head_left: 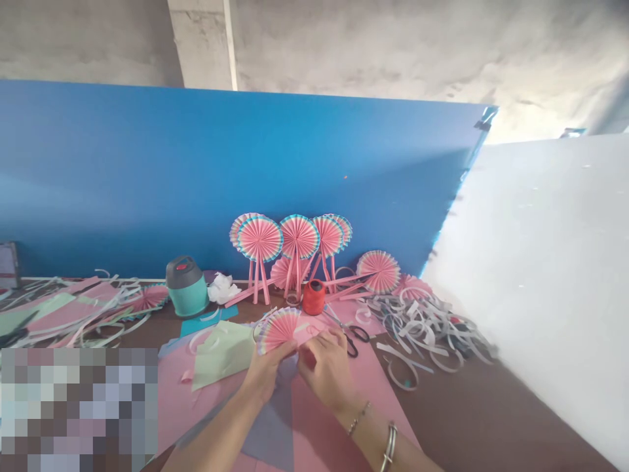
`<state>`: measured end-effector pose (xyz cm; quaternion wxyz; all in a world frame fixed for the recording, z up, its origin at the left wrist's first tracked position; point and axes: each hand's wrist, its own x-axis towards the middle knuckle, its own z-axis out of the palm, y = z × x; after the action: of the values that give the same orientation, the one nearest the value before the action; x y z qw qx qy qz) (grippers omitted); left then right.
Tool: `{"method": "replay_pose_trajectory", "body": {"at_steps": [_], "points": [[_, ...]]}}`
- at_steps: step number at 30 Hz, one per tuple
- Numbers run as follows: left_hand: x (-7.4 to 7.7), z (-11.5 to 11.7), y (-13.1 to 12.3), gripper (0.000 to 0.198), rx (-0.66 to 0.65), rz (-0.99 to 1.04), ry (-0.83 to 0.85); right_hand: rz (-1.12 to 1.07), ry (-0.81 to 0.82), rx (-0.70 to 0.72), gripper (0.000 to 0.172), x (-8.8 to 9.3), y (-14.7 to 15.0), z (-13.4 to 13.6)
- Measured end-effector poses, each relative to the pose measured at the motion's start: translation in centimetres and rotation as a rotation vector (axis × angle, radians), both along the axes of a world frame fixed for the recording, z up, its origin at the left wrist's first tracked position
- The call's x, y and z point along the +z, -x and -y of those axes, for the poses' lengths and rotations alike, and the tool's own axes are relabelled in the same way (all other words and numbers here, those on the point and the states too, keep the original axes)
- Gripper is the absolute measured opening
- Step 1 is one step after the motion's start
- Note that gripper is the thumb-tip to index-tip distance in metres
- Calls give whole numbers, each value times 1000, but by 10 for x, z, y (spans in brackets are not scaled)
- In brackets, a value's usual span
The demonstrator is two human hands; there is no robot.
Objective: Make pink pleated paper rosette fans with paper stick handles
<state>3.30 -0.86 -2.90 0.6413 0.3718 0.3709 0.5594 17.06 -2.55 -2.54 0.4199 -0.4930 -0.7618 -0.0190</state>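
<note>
So the pleated fan (278,330) is up at the fingertips, just past the left hand (265,373) and a bit left of the gap between the hands. It's only part-spread: the striped rim sweeps out to the far left, while the folds run in toward the right hand (328,367), so I'd read its long axis as slanting between the two. The left hand is clearly nearer, with the thumb and fingers pinching the folded side. The right hand is curled in close, fingertips drawn together by the inner end, but honestly I can't tell what's between them; the knuckles are in the way.

Straight out past the gap sits a red spool (314,299), and the scissors (346,330) are just beyond the right hand. Pink paper (339,419) lies under both on the counter (437,426), pale strips (422,331) pile off to the right, and round fans (259,239) stand furthest out.
</note>
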Motion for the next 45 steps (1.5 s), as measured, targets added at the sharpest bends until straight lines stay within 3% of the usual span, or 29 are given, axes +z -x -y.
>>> {"method": "replay_pose_trajectory", "body": {"at_steps": [4, 8, 11, 17, 21, 24, 29, 41, 45], "points": [[2, 0, 1, 19, -84, 30, 9, -214, 183, 55, 16, -1, 0, -3], [5, 2, 1, 22, -91, 33, 28, -398, 353, 147, 26, 1, 2, -5], [5, 2, -1, 23, -75, 22, 7, -401, 372, 153, 28, 1, 4, -4], [-3, -4, 0, 39, 95, 58, 15, -442, 422, 181, 24, -2, 5, -5], [0, -3, -1, 51, 123, 72, 54, -527, 533, 194, 22, -6, 5, -7], [2, 1, -4, 50, 79, 104, 119, -581, 536, 142, 24, -11, 5, -9], [-1, 3, -6, 25, -189, 43, 59, -653, 518, 164, 23, -12, 5, -9], [0, -3, 1, 26, -105, 43, 64, -545, 524, 181, 28, -8, 4, -7], [3, 0, 0, 24, -152, 59, 50, -565, 506, 159, 29, -10, 4, -7]]}}
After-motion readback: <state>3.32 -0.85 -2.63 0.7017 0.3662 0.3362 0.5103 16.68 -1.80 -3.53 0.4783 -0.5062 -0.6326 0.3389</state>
